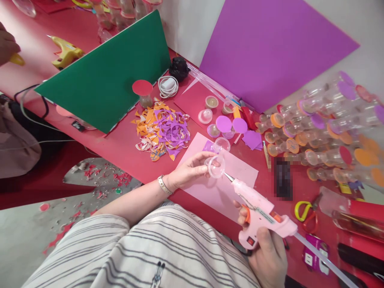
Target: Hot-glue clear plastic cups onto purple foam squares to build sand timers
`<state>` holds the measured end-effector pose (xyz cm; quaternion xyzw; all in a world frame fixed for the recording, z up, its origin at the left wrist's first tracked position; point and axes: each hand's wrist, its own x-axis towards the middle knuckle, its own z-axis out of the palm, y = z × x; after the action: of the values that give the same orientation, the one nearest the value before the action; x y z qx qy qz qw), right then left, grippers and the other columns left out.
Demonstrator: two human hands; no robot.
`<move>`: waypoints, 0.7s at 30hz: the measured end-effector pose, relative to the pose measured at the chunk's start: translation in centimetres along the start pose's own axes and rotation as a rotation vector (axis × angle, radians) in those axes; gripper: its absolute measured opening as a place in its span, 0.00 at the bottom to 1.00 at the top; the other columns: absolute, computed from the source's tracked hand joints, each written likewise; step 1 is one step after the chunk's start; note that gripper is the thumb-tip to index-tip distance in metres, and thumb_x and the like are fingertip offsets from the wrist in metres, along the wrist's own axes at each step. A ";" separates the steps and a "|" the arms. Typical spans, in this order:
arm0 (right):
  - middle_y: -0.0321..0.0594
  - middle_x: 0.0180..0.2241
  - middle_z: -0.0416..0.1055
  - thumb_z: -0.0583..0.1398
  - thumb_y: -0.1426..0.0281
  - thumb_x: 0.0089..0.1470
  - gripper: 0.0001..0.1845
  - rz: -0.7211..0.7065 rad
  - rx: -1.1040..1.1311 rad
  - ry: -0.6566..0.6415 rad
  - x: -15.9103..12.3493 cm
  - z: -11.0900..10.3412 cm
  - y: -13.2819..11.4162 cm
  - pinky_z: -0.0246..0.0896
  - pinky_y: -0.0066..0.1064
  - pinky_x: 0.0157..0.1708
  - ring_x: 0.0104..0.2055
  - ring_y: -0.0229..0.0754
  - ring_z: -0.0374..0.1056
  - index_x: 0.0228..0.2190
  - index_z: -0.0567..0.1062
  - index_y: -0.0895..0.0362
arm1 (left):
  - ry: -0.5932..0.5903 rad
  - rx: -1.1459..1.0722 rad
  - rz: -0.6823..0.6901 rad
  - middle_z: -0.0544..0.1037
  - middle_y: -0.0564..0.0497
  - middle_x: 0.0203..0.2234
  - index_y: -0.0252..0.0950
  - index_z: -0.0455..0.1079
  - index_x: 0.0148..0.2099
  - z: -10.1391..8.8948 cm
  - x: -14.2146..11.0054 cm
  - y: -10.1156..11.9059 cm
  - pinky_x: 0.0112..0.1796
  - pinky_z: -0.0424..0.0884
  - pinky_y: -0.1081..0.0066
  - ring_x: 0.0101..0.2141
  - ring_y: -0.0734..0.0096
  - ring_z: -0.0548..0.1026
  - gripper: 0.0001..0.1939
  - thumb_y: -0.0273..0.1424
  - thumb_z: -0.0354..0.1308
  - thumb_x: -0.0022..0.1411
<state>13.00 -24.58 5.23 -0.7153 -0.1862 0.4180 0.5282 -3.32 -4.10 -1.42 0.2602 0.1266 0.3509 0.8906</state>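
My left hand pinches a small clear plastic cup, its round rim turned toward me. In my right hand is a pink hot glue gun, with fingers around the handle and at the orange trigger. Its metal nozzle points at the cup's rim and is touching or very close to it. A long clear glue stick sticks out of the gun's back end. Under the hands lies a pink sheet. Just beyond the held cup, another clear cup rests near a purple piece.
A scrap pile of orange and purple cuttings lies left of the sheet. Purple discs and cups sit behind it. Stacked cup pieces line the right. A green board stands at left. Scissors lie right. Another person's hand shows far left.
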 end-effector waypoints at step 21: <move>0.46 0.33 0.79 0.66 0.52 0.52 0.27 0.069 -0.021 0.005 -1.0 0.8 -0.3 0.61 0.32 0.25 0.26 0.41 0.67 0.49 0.77 0.54 | 0.020 0.005 -0.004 0.80 0.45 0.44 0.39 0.77 0.50 -0.1 -0.1 -0.1 0.41 0.71 0.70 0.40 0.66 0.77 0.26 0.42 0.74 0.50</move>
<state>11.86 -24.64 5.85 -0.7278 -0.1644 0.4324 0.5063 -3.37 -4.15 -1.55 0.2585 0.1370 0.3516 0.8893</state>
